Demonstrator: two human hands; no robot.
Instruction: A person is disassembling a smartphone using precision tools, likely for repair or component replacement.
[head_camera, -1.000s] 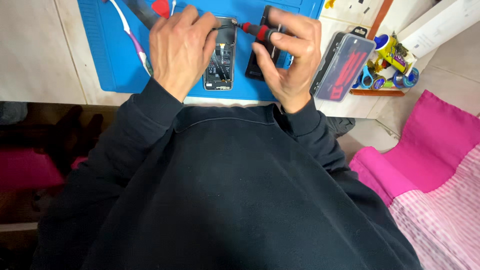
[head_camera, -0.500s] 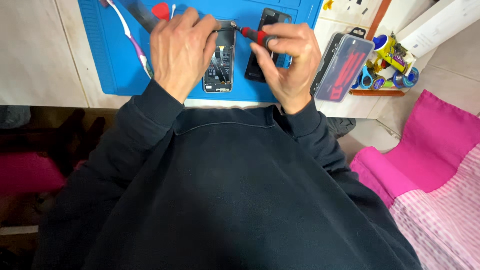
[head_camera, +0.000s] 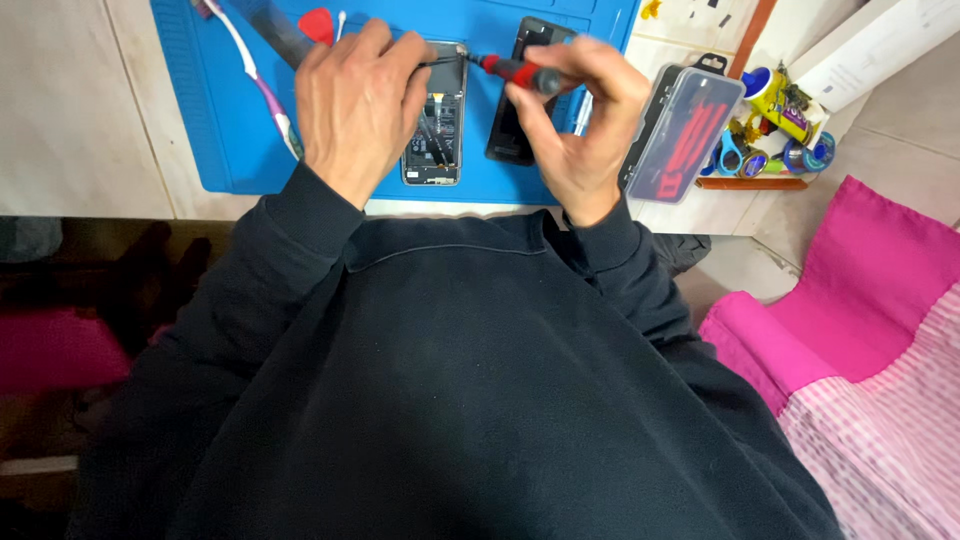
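An opened phone (head_camera: 437, 140) with its insides showing lies on a blue work mat (head_camera: 225, 120). My left hand (head_camera: 355, 100) rests on the phone's left side and holds it down. My right hand (head_camera: 580, 125) grips a red and black screwdriver (head_camera: 515, 72), whose tip touches the phone's top right corner. A black phone back cover (head_camera: 515, 95) lies on the mat just right of the phone, partly hidden by my right hand.
A clear case with red tools (head_camera: 685, 130) stands at the mat's right edge. Beyond it sits a tray of small colourful items (head_camera: 775, 130). A toothbrush (head_camera: 255, 75) and a red pick (head_camera: 318, 22) lie on the mat's left. Pink cloth (head_camera: 860, 340) lies at the right.
My right hand has shifted the screwdriver slightly, keeping its tip at the phone's top right corner. My left hand stays on the phone.
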